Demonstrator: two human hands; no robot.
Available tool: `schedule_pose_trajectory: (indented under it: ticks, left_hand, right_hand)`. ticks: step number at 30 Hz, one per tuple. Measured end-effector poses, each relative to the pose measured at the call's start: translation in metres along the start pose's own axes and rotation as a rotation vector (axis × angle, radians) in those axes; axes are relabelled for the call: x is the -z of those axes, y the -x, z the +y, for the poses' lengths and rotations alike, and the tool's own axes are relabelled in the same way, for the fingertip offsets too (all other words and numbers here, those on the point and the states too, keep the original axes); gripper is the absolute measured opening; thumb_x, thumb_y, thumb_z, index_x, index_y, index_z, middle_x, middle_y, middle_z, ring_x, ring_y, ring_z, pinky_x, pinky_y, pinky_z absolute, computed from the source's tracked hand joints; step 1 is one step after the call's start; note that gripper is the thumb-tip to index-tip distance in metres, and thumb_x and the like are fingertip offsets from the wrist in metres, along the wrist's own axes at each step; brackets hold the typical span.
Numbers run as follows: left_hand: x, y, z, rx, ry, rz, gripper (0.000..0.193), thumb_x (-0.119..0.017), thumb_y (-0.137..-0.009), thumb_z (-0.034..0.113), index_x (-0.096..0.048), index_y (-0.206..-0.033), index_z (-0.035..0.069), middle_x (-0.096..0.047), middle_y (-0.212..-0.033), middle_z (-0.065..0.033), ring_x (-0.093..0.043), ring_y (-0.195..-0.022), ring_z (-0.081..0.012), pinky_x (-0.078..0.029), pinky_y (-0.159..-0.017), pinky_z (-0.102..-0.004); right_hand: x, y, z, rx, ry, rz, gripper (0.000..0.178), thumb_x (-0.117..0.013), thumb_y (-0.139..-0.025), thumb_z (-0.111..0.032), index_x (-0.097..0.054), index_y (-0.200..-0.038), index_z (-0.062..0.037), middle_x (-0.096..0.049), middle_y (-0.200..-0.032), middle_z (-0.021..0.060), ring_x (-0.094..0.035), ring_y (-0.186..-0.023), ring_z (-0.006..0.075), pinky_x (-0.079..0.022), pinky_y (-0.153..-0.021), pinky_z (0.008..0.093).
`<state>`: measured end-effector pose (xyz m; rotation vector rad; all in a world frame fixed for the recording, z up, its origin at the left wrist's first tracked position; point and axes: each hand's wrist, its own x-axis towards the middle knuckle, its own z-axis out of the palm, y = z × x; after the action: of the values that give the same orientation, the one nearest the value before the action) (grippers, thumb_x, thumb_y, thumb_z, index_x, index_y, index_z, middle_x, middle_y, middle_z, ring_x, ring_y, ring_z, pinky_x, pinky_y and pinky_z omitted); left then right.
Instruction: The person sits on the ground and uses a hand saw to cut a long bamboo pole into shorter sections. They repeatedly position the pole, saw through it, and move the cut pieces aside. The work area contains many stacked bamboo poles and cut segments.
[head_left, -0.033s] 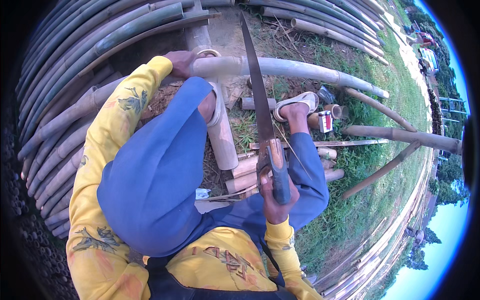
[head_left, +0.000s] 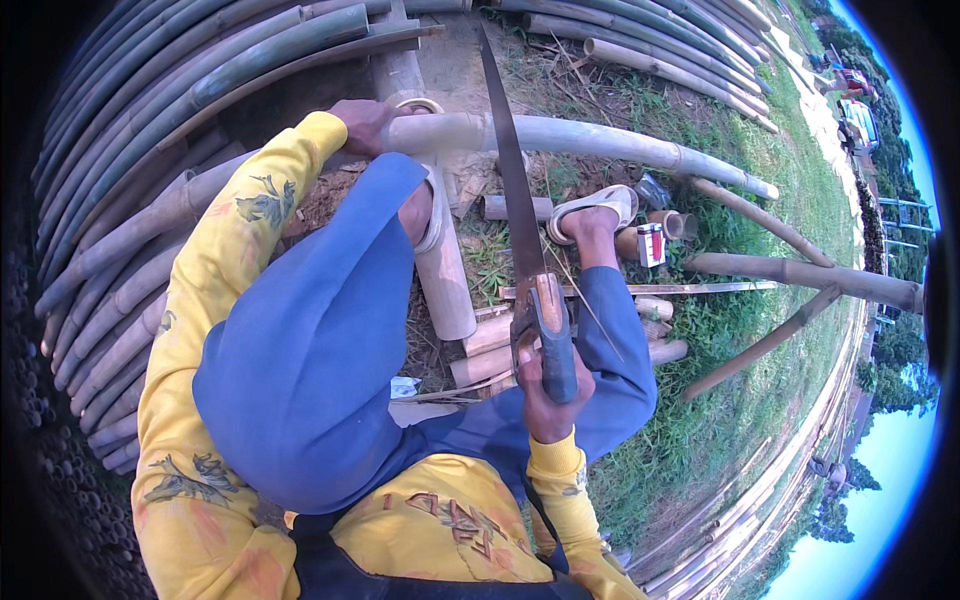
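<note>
My right hand [head_left: 553,392] is closed round the dark handle of a handsaw [head_left: 519,190]. Its long blade points away from me and passes across a thick bamboo pole [head_left: 600,143], which runs crosswise in front of my knees. To the left, my left hand [head_left: 362,126] grips the same pole beside my bent left knee; some of its fingers are hidden behind the pole. Next to that hand a bamboo ring or cut end [head_left: 418,104] shows. Another bamboo length [head_left: 446,290] lies under the pole, pointing toward me.
Stacked bamboo poles [head_left: 250,75] fill the left and far side. Short cut pieces [head_left: 490,362] lie between my legs. A red and white packet [head_left: 651,245] sits by my right sandal [head_left: 600,207]. Propped poles [head_left: 800,267] stand over grass to the right.
My right hand and the saw handle have shifted very slightly forward and left. My left hand and the pole have stayed in place.
</note>
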<state>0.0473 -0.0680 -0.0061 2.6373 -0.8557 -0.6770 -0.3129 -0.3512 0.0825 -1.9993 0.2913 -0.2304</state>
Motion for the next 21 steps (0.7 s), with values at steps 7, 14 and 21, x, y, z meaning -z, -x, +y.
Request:
schedule_pose_trajectory:
  ticks: [7, 14, 21]
  left_hand:
    - [-0.075, 0.011, 0.021, 0.048, -0.493, 0.673, 0.043, -0.066, -0.084, 0.033, -0.059, -0.119, 0.008, -0.063, -0.101, -0.0104, -0.066, -0.095, -0.0268, -0.049, -0.085, -0.0385]
    - [-0.066, 0.015, 0.011, -0.087, -0.631, 0.865, 0.041, -0.065, -0.084, 0.026, -0.059, -0.121, 0.01, -0.062, -0.1, -0.0092, -0.064, -0.093, -0.0249, -0.049, -0.082, -0.0375]
    - [-0.039, 0.0, -0.002, -0.099, -0.558, 0.509, 0.042, -0.065, -0.085, 0.021, -0.052, -0.121, 0.007, -0.066, -0.101, -0.0153, -0.069, -0.091, -0.0323, -0.053, -0.082, -0.0409]
  right_hand:
    - [-0.01, -0.012, 0.017, 0.048, 0.042, 0.005, 0.013, -0.077, -0.088, -0.007, -0.069, -0.097, 0.0006, -0.062, -0.074, 0.0073, -0.057, -0.059, 0.016, -0.047, -0.059, 0.0301]
    - [-0.015, -0.013, 0.014, 0.038, -0.138, -0.053, 0.016, -0.08, -0.084, -0.005, -0.067, -0.091, -0.0004, -0.062, -0.075, 0.0051, -0.056, -0.061, 0.0156, -0.046, -0.06, 0.0282]
    - [-0.029, -0.034, 0.02, 0.077, 0.037, -0.016, 0.013, -0.077, -0.087, -0.001, -0.064, -0.086, 0.0005, -0.061, -0.077, 0.001, -0.054, -0.068, 0.0083, -0.046, -0.065, 0.0252]
